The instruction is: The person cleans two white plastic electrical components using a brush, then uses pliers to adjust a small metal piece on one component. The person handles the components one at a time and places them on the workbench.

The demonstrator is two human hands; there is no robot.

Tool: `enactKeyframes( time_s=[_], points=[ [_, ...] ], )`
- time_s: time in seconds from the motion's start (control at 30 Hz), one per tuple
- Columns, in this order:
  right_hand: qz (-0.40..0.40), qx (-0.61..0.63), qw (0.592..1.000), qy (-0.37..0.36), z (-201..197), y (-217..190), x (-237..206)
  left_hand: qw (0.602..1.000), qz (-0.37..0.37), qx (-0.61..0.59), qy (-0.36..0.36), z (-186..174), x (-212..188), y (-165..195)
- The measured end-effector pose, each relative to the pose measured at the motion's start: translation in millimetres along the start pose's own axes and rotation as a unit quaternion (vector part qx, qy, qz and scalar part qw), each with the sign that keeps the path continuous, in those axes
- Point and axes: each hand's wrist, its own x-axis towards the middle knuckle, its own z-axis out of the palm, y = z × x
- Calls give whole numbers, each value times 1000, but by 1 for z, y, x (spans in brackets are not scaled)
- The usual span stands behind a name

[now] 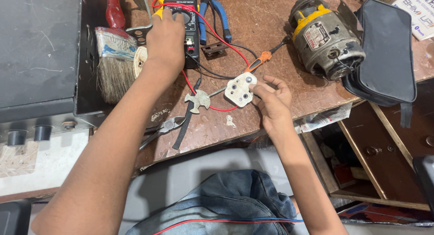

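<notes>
I am looking down at a worn brown bench [271, 22]; my left hand [166, 38] is lying flat over the dial of a black clamp meter [185, 18], fingers curled loosely on its face rather than closing round it; my right hand [271, 101] is pinching the edge of a white plug top [240, 90], thumb and fingertips gripping its right side while it is resting on the bench, pins facing up; an orange-handled screwdriver [264, 57] is lying with its tip meeting the upper part of that plug top; red and black test leads [217, 36] are trailing from the meter across the bench toward the plug top; just to the left of the plug top a small grey cross-shaped metal piece [197, 100] is sitting on the bench, and below it a pair of bare steel pliers [163, 128] is lying near the bench edge; a red-handled paintbrush [115, 58] is resting beside my left wrist, against a dark metal box [38, 54]; blue-handled pliers [216, 15] are lying just right of the meter; a grey electric motor with a yellow band [324, 38] is sitting well apart on the right, touching a black zip pouch [384, 54]; an open wooden drawer [375, 162] is showing below the bench on the right.
</notes>
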Motion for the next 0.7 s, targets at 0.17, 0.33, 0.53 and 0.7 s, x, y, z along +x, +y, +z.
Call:
enactKeyframes(
  time_s=[0.17,0.33,0.53,0.7],
  points=[
    [3,0,1000,0,0,-1,-1,998,28,35,-35,-3,10,2],
    [-3,-1,1000,-4,1,-2,-4,989,54,94,-96,-5,23,6],
    [3,8,1000,-5,1,-2,-5,994,53,47,-82,-8,23,-6],
    [7,-9,1000,-3,3,-4,-1,998,67,-3,-4,-13,25,-4]
  ],
)
